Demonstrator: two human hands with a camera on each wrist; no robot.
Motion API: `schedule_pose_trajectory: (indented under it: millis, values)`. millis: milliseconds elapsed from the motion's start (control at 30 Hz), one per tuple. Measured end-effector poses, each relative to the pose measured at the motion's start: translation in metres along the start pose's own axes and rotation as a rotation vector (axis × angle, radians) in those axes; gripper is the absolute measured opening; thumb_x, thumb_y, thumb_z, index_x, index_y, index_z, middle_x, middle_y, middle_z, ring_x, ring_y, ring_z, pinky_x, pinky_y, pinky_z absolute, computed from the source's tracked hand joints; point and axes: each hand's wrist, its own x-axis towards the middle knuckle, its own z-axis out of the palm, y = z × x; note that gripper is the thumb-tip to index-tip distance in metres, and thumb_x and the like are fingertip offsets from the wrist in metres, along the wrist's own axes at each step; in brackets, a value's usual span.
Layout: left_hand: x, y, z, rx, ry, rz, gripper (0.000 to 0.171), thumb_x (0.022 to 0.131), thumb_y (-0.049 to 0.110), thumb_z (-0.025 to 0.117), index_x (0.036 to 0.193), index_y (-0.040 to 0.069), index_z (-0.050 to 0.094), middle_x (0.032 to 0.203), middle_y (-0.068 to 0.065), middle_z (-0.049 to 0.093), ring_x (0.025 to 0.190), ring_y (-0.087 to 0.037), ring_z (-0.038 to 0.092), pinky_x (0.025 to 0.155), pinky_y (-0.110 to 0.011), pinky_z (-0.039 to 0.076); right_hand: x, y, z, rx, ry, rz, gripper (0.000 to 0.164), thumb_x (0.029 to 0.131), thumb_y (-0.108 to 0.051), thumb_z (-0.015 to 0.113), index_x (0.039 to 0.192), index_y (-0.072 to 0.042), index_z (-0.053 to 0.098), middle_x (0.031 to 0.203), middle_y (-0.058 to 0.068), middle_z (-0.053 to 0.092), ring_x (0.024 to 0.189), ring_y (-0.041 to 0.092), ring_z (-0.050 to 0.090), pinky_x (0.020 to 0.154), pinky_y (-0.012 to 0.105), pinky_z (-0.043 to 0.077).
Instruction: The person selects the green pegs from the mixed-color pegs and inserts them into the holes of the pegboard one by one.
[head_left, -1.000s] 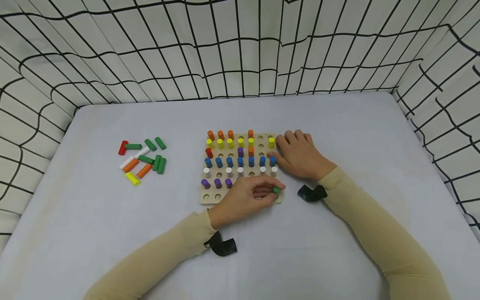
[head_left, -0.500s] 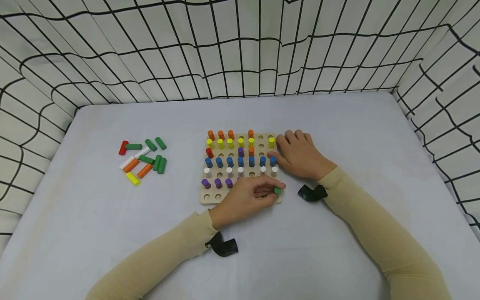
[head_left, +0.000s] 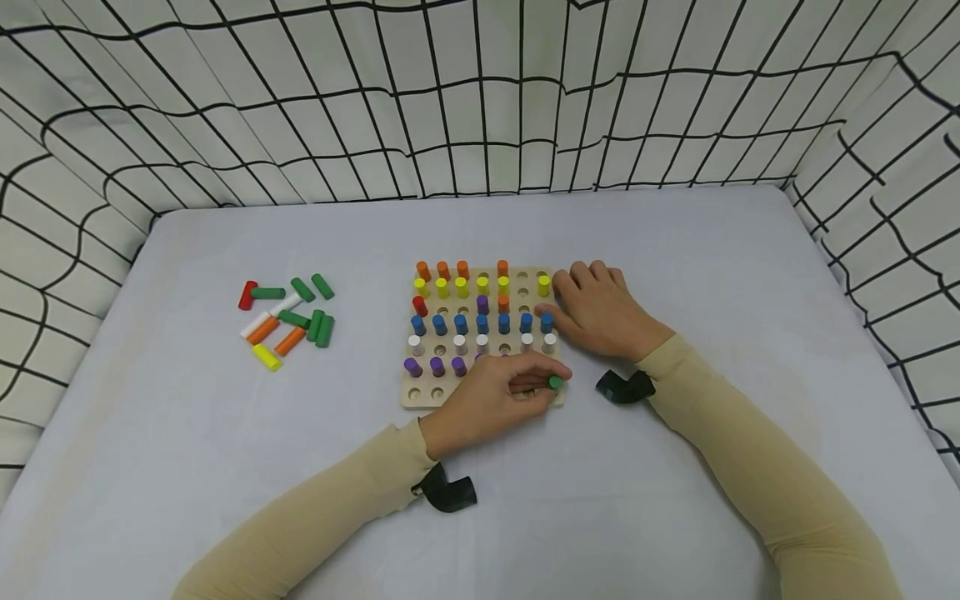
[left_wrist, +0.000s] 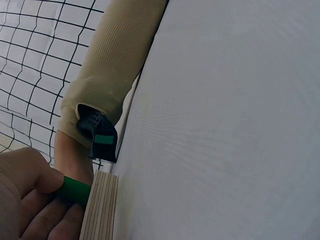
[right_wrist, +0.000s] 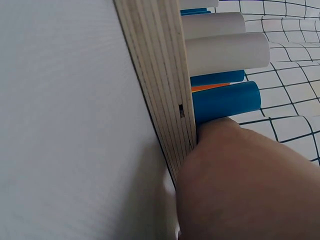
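My left hand (head_left: 498, 396) reaches across the front of a wooden pegboard (head_left: 417, 400) and pinches a green peg (head_left: 555, 382) at the front right corner. In the left wrist view the green peg (left_wrist: 75, 190) meets the board's face, with the thumb along it. My right hand (head_left: 600, 308) lies at the board's right edge, fingers relaxed. Its thumb is against the edge, right by the last blue peg (right_wrist: 227, 101). Orange, yellow, red, purple, blue and white pegs stand in the board's rows. The left hand hides part of the front rows.
Loose pegs lie left of the board on the white table (head_left: 187, 417): several green pegs (head_left: 323, 331), a red peg (head_left: 247, 295), orange, white and a yellow peg (head_left: 267, 357). Black wire mesh (head_left: 480, 108) stands behind and at both sides.
The green peg and my left hand have shifted very slightly to the right, with the pinch kept. My right hand has stayed in place.
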Motion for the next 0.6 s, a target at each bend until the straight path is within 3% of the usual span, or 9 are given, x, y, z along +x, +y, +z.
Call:
schedule_pose_trajectory:
  millis: [600]
  values:
    - [-0.0013, 0.0031, -0.0002, 0.016, 0.016, 0.041, 0.028, 0.097, 0.005, 0.067, 0.124, 0.010, 0.071, 0.125, -0.007, 0.076, 0.120, -0.015, 0.072, 0.099, -0.017, 0.057, 0.0004, -0.0004, -0.0001, 0.001, 0.000, 0.000, 0.047, 0.105, -0.054, 0.050, 0.120, -0.010, 0.055, 0.110, 0.013, 0.058, 0.106, 0.035, 0.049, 0.096, 0.053, 0.043]
